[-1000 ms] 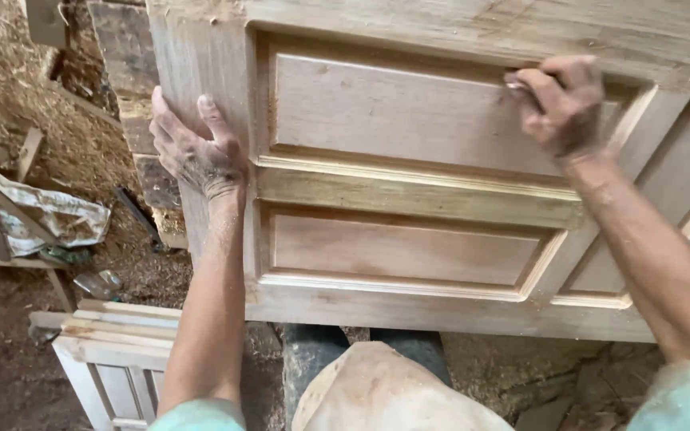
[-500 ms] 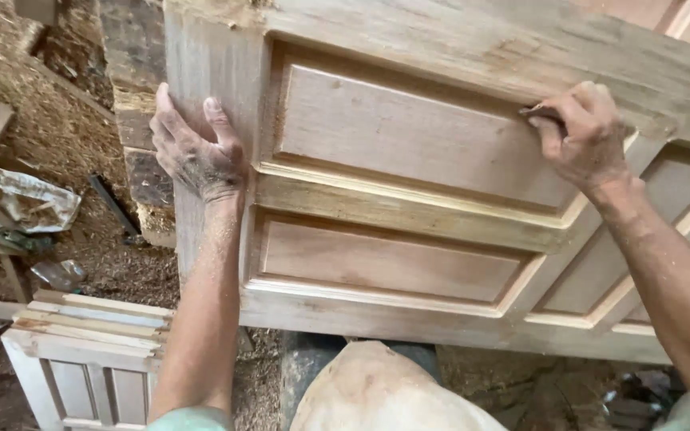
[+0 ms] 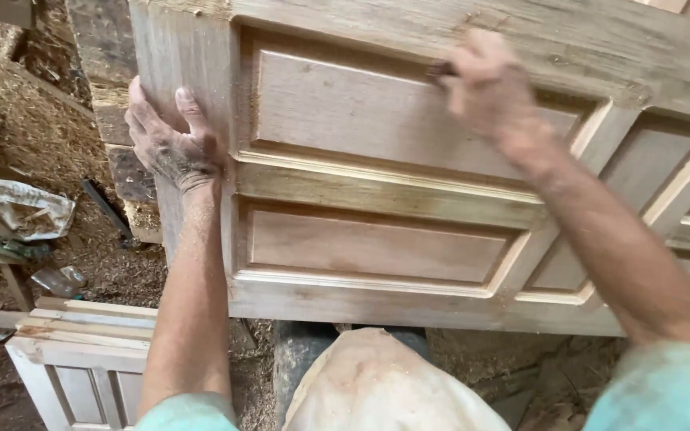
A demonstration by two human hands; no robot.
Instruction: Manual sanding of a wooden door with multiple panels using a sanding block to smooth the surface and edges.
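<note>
A bare wooden panelled door (image 3: 377, 191) lies flat in front of me and fills most of the head view. My left hand (image 3: 171, 140) rests flat on its left stile, fingers spread, dusty. My right hand (image 3: 489, 88) is blurred, fingers closed on a small dark piece (image 3: 441, 70), pressed at the upper edge of the top recessed panel. What the piece is cannot be made out. Both forearms reach out from light teal sleeves.
Sawdust and shavings cover the ground at the left. A small white panelled frame (image 3: 73, 375) with loose slats lies at the lower left. A crumpled sheet (image 3: 9, 211) sits at the far left. Rough planks (image 3: 105, 72) are stacked beyond the door's left end.
My right hand has slid left along the top panel's upper edge. My left hand has stayed on the left stile. The view has shifted slightly.
</note>
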